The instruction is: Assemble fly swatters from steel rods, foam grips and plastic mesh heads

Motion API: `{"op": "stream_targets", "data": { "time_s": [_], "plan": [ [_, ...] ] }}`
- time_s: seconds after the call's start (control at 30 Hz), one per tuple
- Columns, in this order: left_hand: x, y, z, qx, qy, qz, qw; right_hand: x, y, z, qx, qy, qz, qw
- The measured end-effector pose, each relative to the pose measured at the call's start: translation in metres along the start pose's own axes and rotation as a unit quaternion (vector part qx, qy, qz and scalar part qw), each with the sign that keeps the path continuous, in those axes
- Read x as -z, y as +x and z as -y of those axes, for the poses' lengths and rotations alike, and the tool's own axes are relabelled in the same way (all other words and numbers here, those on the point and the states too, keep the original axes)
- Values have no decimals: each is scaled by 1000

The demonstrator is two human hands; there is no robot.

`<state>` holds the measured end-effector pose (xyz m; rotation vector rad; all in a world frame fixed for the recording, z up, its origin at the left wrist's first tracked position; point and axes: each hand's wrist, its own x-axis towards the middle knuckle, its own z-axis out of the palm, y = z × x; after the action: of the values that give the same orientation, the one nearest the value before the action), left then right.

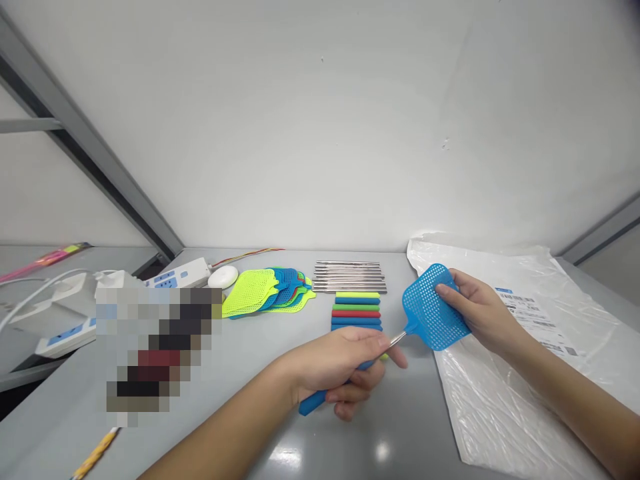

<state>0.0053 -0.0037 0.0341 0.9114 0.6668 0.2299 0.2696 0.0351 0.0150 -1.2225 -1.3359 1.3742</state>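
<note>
A blue fly swatter (429, 312) is held between my two hands, its perforated head tilted up on the right. My left hand (337, 363) wraps around the blue grip at its lower end, near where the metal rod comes out. With thumb and fingers, my right hand (480, 307) pinches the right side of the head. Just behind my left hand lies a row of coloured handle grips (356, 313) in green, blue and red, partly hidden by it. Beyond them are several metal rods (350, 275). A pile of yellow and blue swatter heads (250, 292) lies left of the rods.
A white plastic mailing bag (485, 407) with a printed label spreads over the right side of the table (240, 373). On the left are a power strip (183, 273), white plugs (75, 300), a round white disc (223, 277) and a pixelated area.
</note>
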Motion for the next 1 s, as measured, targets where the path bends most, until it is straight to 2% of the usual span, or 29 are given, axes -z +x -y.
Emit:
{"op": "stream_targets", "data": {
  "time_s": [0.27, 0.7, 0.8, 0.87, 0.93, 1.0],
  "plan": [
    [0, 3, 5, -2, -13, -8, 1000, 3, 9, -5, -15, 6, 1, 1000],
    [-1, 3, 7, -9, -14, -12, 1000, 7, 13, -4, 9, -2, -7, 1000],
    [3, 4, 6, -5, -11, 2, 1000, 5, 11, -6, 12, -26, 0, 1000],
    [5, 4, 6, -3, -9, 13, 1000, 3, 9, -9, 33, -80, -11, 996],
    [7, 4, 5, -11, -17, 21, 1000, 2, 7, -11, 92, -184, -57, 977],
    [9, 4, 4, -24, -33, 32, 999, 1, 4, -12, 190, -314, -118, 923]
  ]
}}
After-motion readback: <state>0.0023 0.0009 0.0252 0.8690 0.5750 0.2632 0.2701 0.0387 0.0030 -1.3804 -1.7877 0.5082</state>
